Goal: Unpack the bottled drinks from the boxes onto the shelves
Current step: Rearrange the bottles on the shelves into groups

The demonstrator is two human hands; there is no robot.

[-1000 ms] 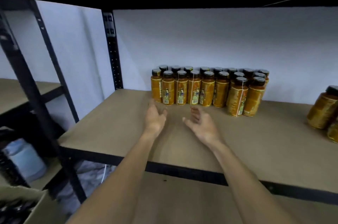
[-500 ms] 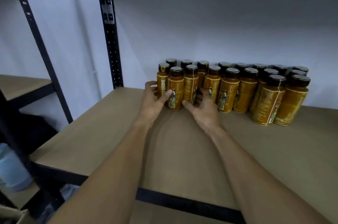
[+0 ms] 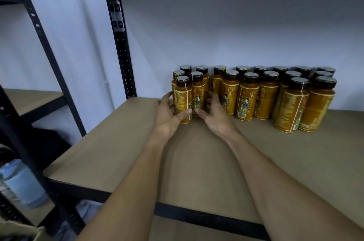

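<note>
I log left hand (image 3: pixel 167 117) wrapping the drink bottle (image 3: pixel 182 100) nearest the rear upright (image 3: pixel 122 53); right hand (image 3: pixel 215 115) clasps its neighbour (image 3: pixel 198 93). Probably packing both tight against the rows (image 3: pixel 267 99).

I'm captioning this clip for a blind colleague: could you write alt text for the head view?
Two bare arms reach onto a brown shelf, where the left hand grips the end bottle and the right hand grips the next bottle of a cluster of black-capped amber drink bottles standing upright by a white wall.
</note>
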